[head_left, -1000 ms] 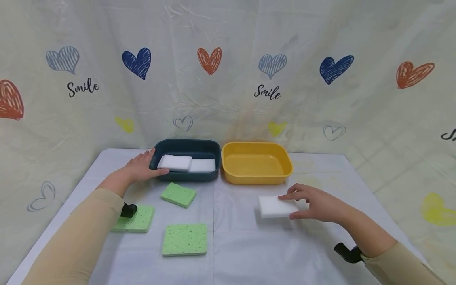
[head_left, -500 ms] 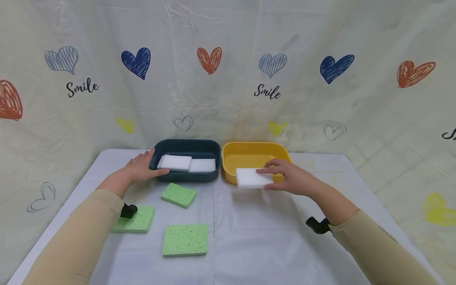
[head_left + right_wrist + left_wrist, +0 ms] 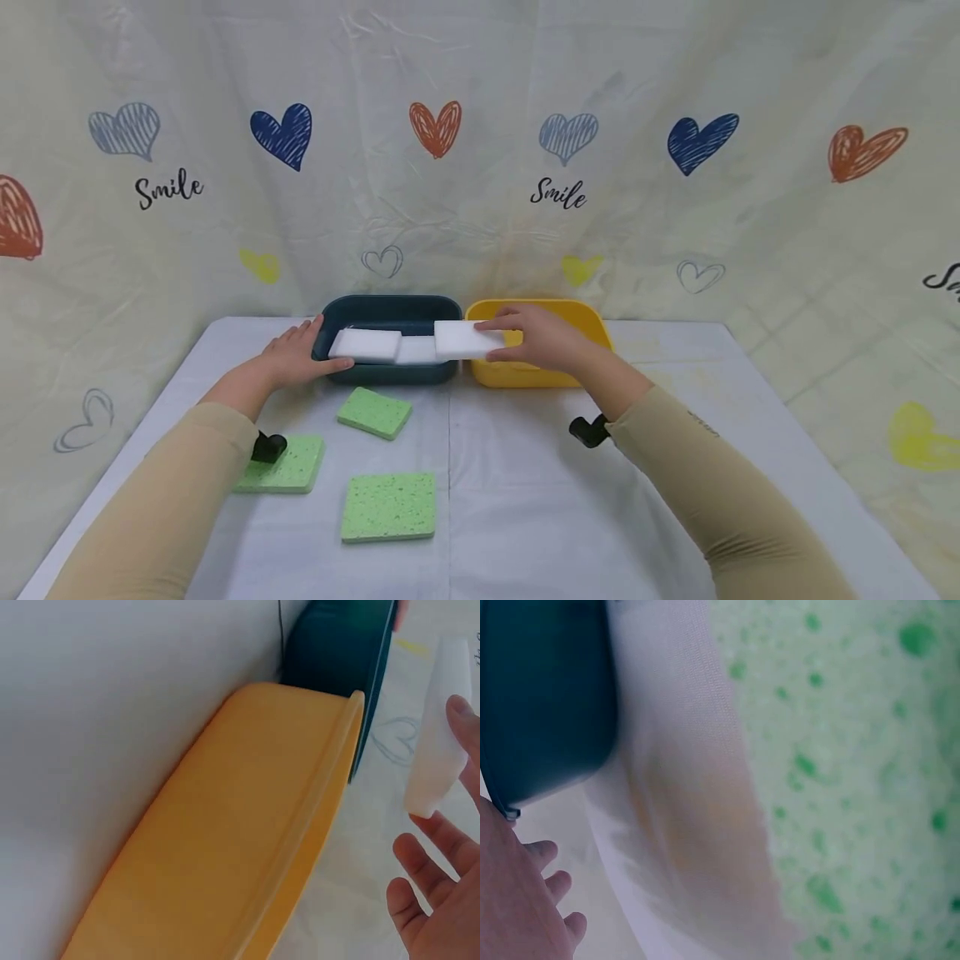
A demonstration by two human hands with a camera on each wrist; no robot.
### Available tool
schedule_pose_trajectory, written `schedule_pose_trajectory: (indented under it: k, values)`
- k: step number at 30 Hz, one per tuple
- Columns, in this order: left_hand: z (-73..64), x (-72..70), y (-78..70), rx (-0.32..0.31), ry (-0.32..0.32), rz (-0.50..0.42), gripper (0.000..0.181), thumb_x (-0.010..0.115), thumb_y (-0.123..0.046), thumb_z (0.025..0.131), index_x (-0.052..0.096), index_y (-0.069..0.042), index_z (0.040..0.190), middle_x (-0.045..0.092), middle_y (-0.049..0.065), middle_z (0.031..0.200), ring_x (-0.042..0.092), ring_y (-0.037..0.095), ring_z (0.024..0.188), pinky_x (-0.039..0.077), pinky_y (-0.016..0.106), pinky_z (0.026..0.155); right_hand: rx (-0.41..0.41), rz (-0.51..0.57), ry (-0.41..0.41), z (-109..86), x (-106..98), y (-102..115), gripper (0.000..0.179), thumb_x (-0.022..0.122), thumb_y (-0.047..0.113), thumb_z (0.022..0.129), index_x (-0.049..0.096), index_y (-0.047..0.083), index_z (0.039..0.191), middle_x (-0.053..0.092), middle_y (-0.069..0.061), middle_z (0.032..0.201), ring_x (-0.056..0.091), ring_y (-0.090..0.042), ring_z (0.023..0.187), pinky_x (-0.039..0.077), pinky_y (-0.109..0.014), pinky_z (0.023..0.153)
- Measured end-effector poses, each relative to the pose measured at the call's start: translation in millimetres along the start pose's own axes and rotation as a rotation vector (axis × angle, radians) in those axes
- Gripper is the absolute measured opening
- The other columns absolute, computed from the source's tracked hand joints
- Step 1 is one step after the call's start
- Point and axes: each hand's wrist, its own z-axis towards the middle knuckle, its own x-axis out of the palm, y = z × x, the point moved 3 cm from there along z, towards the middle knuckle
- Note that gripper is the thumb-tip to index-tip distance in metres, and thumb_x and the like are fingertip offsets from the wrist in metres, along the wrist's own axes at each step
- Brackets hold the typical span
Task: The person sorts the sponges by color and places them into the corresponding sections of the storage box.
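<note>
Above the adjoining rims of two bins, my R hand (image 3: 543,337) pinches a white block (image 3: 456,342) btwn thumb and fingers, the piece hanging partly over the R end of the teal bin (image 3: 390,375), partly over the yellow bin (image 3: 525,377). My L hand (image 3: 288,358), thumb and fingers spread wide, rests at the teal bin's L end, thumb across the front rim. Inside that bin lie two white blocks (image 3: 367,344). Step in hand, I'd judge: adding this block to that pair. Next move prob. calls for a slight shift L, lowering it clear of the rim, then loosening my R fingers. Three green sponges (image 3: 388,507) lie on the table (image 3: 540,517), one partly hidden by my L sleeve (image 3: 172,492) & black mount (image 3: 268,447). Backdrop (image 3: 480,50) reads "Smile" twice, w/ cut-off lettering (image 3: 943,279) at far R. Small marking on my R sleeve (image 3: 705,483): illegible. No brand or label I can make out on bins, blocks or sponges.
</note>
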Motion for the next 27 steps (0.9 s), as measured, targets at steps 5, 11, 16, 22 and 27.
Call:
schedule_pose_trajectory:
  k: [5,11,16,22,27]
  values:
    - [-1.3,0.8,2.8,0.004,-0.011,0.001,0.122,0.048,-0.080,0.085,-0.004,0.005,0.156,0.003,0.036,0.158,0.004,0.054,0.145,0.005,0.067,0.114,-0.014,-0.056,0.031,27.1,8,14,0.054,0.074,0.049,0.086,0.062,0.035,0.137,0.053,-0.003,0.139,0.047,-0.027,0.125,0.039,-0.044,0.109]
    - [0.7,1.7,4.5,0.003,-0.009,-0.006,0.123,0.047,-0.082,0.084,-0.005,0.003,0.157,0.002,0.035,0.159,0.003,0.053,0.145,0.005,0.067,0.114,-0.015,-0.141,0.055,49.5,17,29,0.053,0.074,0.049,0.087,0.063,0.033,0.136,0.054,-0.006,0.133,0.049,-0.025,0.117,0.042,-0.039,0.104]
    - [2.0,2.8,4.4,0.007,-0.010,-0.009,0.124,0.047,-0.083,0.083,-0.004,0.002,0.157,0.003,0.034,0.159,0.003,0.053,0.145,0.005,0.067,0.114,0.004,-0.217,0.088,63.2,25,39,0.049,0.073,0.047,0.088,0.064,0.034,0.134,0.053,-0.009,0.134,0.049,-0.025,0.115,0.044,-0.038,0.101]
    - [3.9,4.8,7.1,0.011,-0.021,-0.002,0.123,0.046,-0.083,0.083,-0.004,0.001,0.157,0.003,0.034,0.159,0.004,0.053,0.145,0.005,0.067,0.114,0.014,-0.281,0.102,75.8,33,49,0.044,0.073,0.046,0.088,0.067,0.034,0.130,0.058,-0.004,0.124,0.051,-0.021,0.106,0.047,-0.034,0.091]
    - [4.9,4.8,8.2,0.010,-0.021,0.002,0.123,0.046,-0.083,0.083,-0.004,0.001,0.157,0.004,0.034,0.159,0.004,0.053,0.145,0.005,0.067,0.114,0.001,-0.329,0.097,85.0,41,52,0.045,0.073,0.047,0.088,0.067,0.035,0.131,0.059,0.000,0.116,0.053,-0.019,0.097,0.047,-0.032,0.084]
